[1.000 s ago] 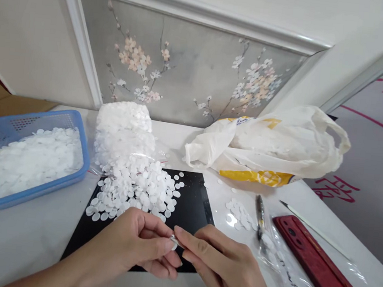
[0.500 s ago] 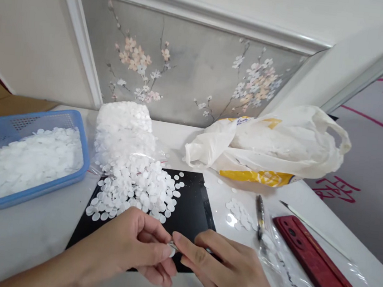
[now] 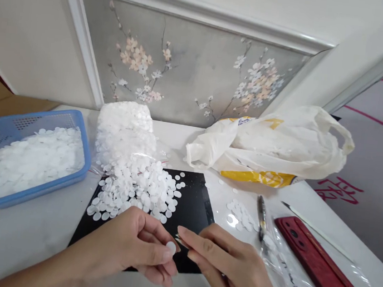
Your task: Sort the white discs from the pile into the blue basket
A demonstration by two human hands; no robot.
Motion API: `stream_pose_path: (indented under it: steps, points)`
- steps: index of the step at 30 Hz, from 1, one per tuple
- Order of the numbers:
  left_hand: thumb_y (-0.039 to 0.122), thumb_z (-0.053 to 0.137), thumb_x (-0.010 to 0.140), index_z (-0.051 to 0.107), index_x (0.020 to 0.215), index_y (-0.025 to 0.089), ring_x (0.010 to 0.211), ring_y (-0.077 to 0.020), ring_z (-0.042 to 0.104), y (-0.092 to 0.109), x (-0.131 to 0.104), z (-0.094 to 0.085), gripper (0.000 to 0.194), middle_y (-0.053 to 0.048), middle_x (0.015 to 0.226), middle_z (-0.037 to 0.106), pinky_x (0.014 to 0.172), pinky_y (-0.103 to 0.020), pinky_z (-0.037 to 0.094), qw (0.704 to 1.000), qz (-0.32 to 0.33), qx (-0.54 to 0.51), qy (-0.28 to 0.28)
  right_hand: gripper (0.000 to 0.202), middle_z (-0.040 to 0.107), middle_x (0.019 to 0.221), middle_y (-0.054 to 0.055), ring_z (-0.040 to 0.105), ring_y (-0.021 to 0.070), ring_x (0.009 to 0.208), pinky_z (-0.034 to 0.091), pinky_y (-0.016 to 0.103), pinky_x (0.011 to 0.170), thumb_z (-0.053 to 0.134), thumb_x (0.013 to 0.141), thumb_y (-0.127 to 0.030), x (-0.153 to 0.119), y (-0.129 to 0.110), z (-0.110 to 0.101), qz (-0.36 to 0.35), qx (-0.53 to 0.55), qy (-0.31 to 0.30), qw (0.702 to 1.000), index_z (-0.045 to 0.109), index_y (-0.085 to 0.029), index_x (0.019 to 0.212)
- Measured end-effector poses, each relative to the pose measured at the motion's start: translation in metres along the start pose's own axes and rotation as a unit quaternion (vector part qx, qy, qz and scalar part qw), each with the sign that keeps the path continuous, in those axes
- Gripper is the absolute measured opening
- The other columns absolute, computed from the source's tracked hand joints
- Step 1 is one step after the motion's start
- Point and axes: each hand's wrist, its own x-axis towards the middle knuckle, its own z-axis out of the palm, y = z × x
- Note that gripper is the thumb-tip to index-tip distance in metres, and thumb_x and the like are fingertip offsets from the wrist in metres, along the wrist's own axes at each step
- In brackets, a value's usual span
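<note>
Between thumb and fingers, my left hand (image 3: 148,244) pinches a small white disc (image 3: 171,247), its flat face partly showing. My right hand (image 3: 229,266) is closed around a thin pointed metal tool (image 3: 180,240); only its tip shows past the fingertips, and the rest is hidden by the hand. That tip is just right of the disc, with a small gap between them. Under both hands is a black board (image 3: 191,207). A heap of white discs (image 3: 139,188) covers its back left part.
A blue basket (image 3: 86,150) of white discs stands left. Behind the heap lies a clear bag of discs (image 3: 125,123). To the right are a white plastic bag (image 3: 287,144), scattered discs (image 3: 242,215), a pen (image 3: 261,217), a zip bag (image 3: 287,272), a white stick (image 3: 322,235) and a red phone (image 3: 322,267).
My right hand has drawn slightly right, so the tool's tip has come away from the disc. The left hand stays in place, and more of the disc's face shows.
</note>
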Motion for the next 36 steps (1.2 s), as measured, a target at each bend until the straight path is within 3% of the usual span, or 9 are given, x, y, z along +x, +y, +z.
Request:
stream_pose_path:
  steps: [8,22,27,31,36]
  points:
    - [0.039,0.079,0.066,0.067,0.082,0.010,0.074,-0.0171,0.070,-0.0013,0.0006,-0.0003,0.035,-0.013,0.082,0.071,0.063,-0.012,0.055,1.000,-0.012,0.008,-0.008,0.027,0.055,0.077,0.004,0.052,0.0056,0.061,0.043,0.013,0.054,0.049,0.096,-0.019,-0.0011,-0.0005,0.0003,-0.033,-0.013,-0.037,0.999,0.062,-0.016,0.120]
    - [0.033,0.076,0.066,0.066,0.078,0.010,0.068,-0.0157,0.069,-0.0035,0.0027,-0.0033,0.028,-0.012,0.079,0.071,0.062,-0.014,0.056,1.000,-0.014,0.003,-0.023,0.033,0.053,0.079,0.003,0.048,0.0074,0.063,0.038,0.017,0.054,0.051,0.095,-0.017,-0.0062,0.0017,0.0020,-0.046,-0.008,-0.070,0.996,0.056,-0.018,0.127]
    - [0.035,0.079,0.067,0.066,0.080,0.011,0.071,-0.0148,0.069,0.0014,0.0011,-0.0044,0.030,-0.011,0.082,0.072,0.064,-0.013,0.056,0.997,-0.039,0.030,-0.058,0.032,0.053,0.079,0.003,0.047,0.0080,0.062,0.036,0.019,0.052,0.050,0.094,-0.016,-0.0076,0.0037,0.0011,-0.064,-0.016,-0.066,0.996,0.057,-0.017,0.126]
    - [0.043,0.082,0.065,0.065,0.081,0.012,0.073,-0.0145,0.069,0.0051,-0.0004,-0.0059,0.039,-0.010,0.083,0.072,0.065,-0.013,0.056,0.996,-0.051,0.044,-0.062,0.030,0.053,0.077,0.003,0.051,0.0056,0.063,0.040,0.015,0.055,0.048,0.096,-0.016,-0.0053,0.0022,-0.0006,-0.030,-0.007,-0.062,0.998,0.059,-0.019,0.124]
    - [0.040,0.082,0.066,0.066,0.081,0.012,0.074,-0.0143,0.069,0.0058,-0.0007,-0.0069,0.036,-0.010,0.084,0.071,0.066,-0.013,0.056,0.996,-0.048,0.040,-0.062,0.027,0.053,0.073,0.003,0.051,0.0048,0.059,0.043,0.012,0.053,0.048,0.097,-0.019,-0.0006,-0.0004,-0.0027,0.000,0.023,-0.042,0.999,0.064,-0.016,0.117]
